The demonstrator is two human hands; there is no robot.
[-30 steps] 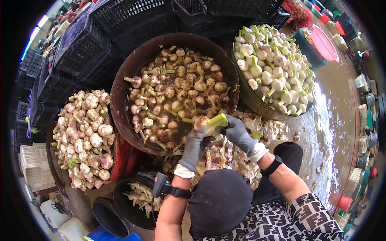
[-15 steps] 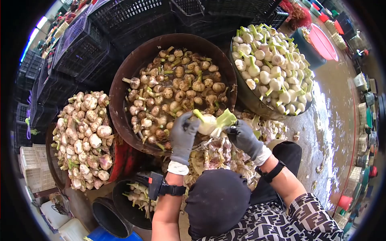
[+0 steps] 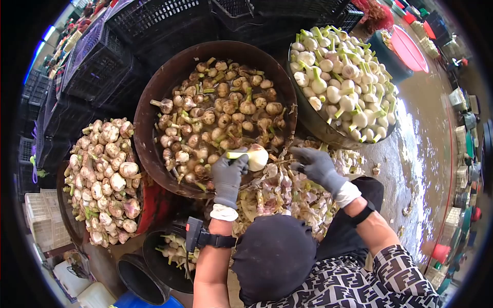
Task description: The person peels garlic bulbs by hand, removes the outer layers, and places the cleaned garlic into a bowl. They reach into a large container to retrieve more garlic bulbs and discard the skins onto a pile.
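Observation:
My left hand [image 3: 227, 176], in a grey glove, is shut on a pale garlic bulb [image 3: 255, 156] with a short green stem stub, held over the near rim of the big round basin of unpeeled garlic [image 3: 154, 110]. My right hand [image 3: 316, 165], also gloved, hovers just right of the bulb with fingers spread and nothing in it. Below both hands lies a heap of peeled skins [image 3: 282, 197]. My dark-covered knee [image 3: 272, 256] fills the foreground.
A basin of clean white garlic [image 3: 339, 66] stands at upper right, a heap of purplish bulbs [image 3: 105, 177] at left. A small black bucket with trimmings [image 3: 169, 254] sits under my left forearm. Black crates [image 3: 118, 56] line the back. Wet floor [image 3: 426, 154] lies right.
The green outer skin that my right hand was pulling off is gone from the bulb. My right hand has let go and opened; my left hand has turned the bulb sideways.

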